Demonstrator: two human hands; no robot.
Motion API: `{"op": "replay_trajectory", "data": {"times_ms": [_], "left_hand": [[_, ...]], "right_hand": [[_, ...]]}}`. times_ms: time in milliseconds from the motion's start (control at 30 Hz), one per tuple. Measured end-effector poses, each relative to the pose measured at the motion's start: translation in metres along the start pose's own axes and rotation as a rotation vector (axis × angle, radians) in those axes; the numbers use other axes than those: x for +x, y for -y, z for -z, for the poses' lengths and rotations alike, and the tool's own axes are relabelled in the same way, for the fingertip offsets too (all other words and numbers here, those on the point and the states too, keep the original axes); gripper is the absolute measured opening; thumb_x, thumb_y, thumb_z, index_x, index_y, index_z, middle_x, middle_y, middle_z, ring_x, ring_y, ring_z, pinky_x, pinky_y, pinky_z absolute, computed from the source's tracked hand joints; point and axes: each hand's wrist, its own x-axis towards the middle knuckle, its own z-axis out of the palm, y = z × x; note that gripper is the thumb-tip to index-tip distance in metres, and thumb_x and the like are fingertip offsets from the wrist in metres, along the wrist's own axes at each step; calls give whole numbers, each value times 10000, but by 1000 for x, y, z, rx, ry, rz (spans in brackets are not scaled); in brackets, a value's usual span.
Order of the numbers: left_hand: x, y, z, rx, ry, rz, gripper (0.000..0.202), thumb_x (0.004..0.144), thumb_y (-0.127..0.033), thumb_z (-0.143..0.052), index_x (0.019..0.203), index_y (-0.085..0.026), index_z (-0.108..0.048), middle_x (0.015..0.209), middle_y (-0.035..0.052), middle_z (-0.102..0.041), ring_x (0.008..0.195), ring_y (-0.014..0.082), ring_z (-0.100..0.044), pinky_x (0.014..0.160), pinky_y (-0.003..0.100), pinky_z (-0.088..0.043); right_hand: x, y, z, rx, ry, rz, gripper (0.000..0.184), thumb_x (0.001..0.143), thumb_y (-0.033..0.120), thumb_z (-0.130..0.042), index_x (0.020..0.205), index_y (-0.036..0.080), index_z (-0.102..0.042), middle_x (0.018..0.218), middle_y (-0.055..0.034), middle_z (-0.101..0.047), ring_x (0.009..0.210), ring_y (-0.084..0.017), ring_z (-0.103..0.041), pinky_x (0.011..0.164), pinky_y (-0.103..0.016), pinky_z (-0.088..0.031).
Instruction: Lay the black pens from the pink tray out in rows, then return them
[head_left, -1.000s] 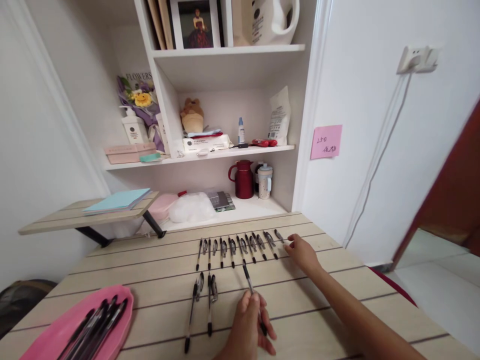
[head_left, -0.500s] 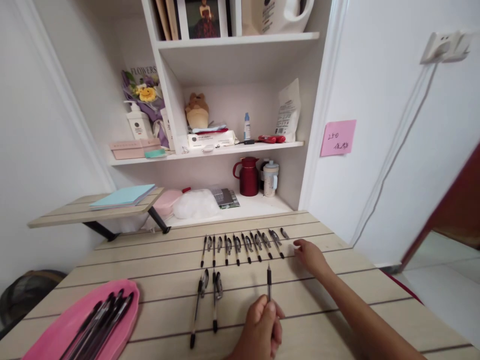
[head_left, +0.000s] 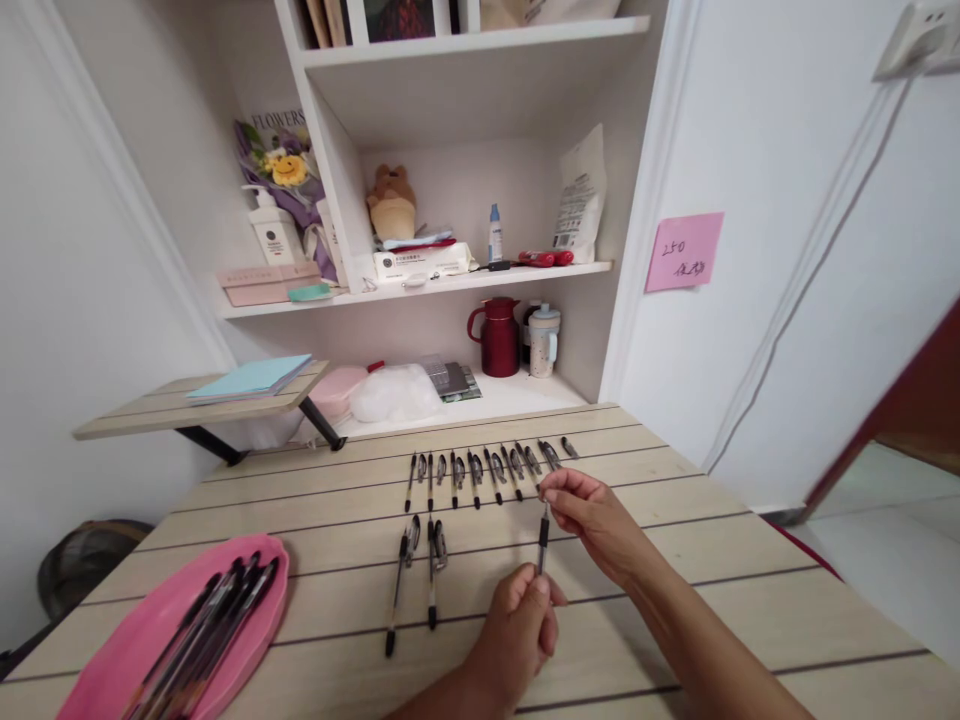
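Upright in my left hand (head_left: 525, 620) is an uncapped pen (head_left: 543, 545) with a black grip, its tip pointing up. My fingers are wrapped round its lower barrel. Just at the tip, my right hand (head_left: 592, 515) pinches thumb and finger together; whatever is between them is too small to tell. Beyond the hands lies a row of several uncapped pens (head_left: 475, 480), each with a dark cap (head_left: 459, 472) beside it. One cap (head_left: 570, 447) lies alone at the row's right end. Nearer, two more uncapped pens (head_left: 432, 575) have caps (head_left: 440, 545) next to them.
A pink tray (head_left: 262, 610) with several capped pens (head_left: 217, 630) stands on the slatted table (head_left: 337, 680) at left. A small raised shelf (head_left: 150, 410) holds blue paper (head_left: 251, 378). Behind the table, a cabinet niche contains a red jug (head_left: 500, 340) and a cup (head_left: 544, 345).
My right hand has moved left from the table near the lone cap to the pen's tip, and its fingers have closed. My left hand keeps holding the pen. The view has tilted slightly down.
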Motion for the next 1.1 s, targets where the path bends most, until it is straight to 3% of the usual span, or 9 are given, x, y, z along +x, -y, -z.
{"op": "replay_trajectory", "data": {"times_ms": [400, 700, 1100], "left_hand": [[0, -2, 0, -1, 1, 20, 342, 783, -485, -454, 770, -145, -482, 378, -96, -388, 264, 6, -186, 326, 181, -73], [-2, -5, -1, 8, -13, 26, 327, 782, -472, -460, 760, -146, -482, 392, -93, -399, 270, 8, -193, 326, 176, -75], [-2, -2, -2, 39, -43, -26, 318, 787, -466, -449, 745, -151, -475, 386, -95, -387, 282, 12, -201, 338, 177, -108]], "right_hand": [[-1, -6, 8, -85, 16, -17, 237, 588, 339, -712, 736, 184, -610, 575, 39, -503, 448, -57, -336, 429, -210, -232], [-6, -8, 7, -45, 16, -66, 469, 554, 381, -736, 968, 195, -618, 664, 22, -550, 464, -53, -349, 425, -205, -247], [-9, -10, 1, -43, 32, 21, 407, 587, 319, -726, 953, 201, -594, 624, 47, -496, 480, -49, -365, 444, -193, -278]]}}
